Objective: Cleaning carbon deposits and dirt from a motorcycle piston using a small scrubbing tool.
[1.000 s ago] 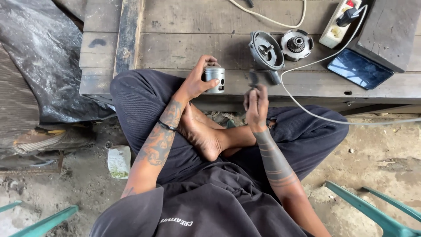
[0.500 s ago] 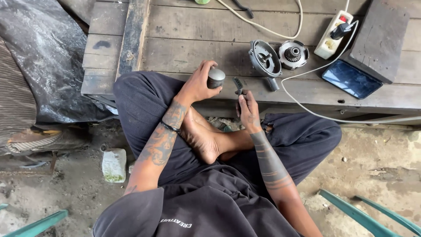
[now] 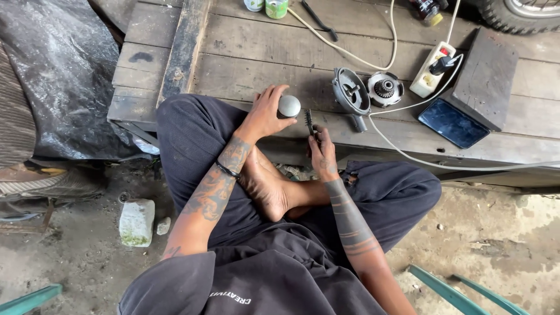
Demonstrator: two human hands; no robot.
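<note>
Tattooed forearms, black wristband, dark clothes

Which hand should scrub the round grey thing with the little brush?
The right hand, probably. It already grips the small brush, bristles up beside the round grey part. The left hand is wrapped around that part, holding it steady above the wooden platform.

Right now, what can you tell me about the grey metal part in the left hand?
The grey metal part looks like a small cylinder of dull cast metal, its rounded, smooth end turned toward the camera. The left hand grips it from the side, fingers wrapped around its body, just above the wooden platform. Its far side is hidden. The right hand holds a small brush close beside it.
</note>
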